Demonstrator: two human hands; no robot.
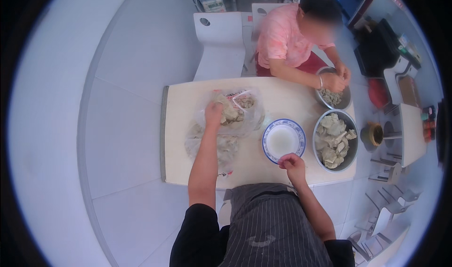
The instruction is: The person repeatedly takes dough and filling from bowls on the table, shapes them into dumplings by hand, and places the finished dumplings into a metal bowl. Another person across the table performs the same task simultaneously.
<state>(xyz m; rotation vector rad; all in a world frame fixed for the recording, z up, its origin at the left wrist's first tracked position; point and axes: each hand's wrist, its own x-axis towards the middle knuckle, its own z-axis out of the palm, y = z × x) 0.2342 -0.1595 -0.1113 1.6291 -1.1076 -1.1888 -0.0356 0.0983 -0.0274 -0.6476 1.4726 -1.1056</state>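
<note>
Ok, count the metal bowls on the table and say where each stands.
2: a larger bowl right of the blue-rimmed plate, and a smaller bowl beyond it, partly hidden by the co-worker's hands. No others show.

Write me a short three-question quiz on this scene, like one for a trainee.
1. True or false: the left hand rests on the apron.
2. What is nearest the right hand? A) blue-rimmed plate B) fan C) chair
3. How many grey bowls stand on the table?

Key: 1. False; it is at the clear plastic bag. 2. A. 3. Two.
</note>
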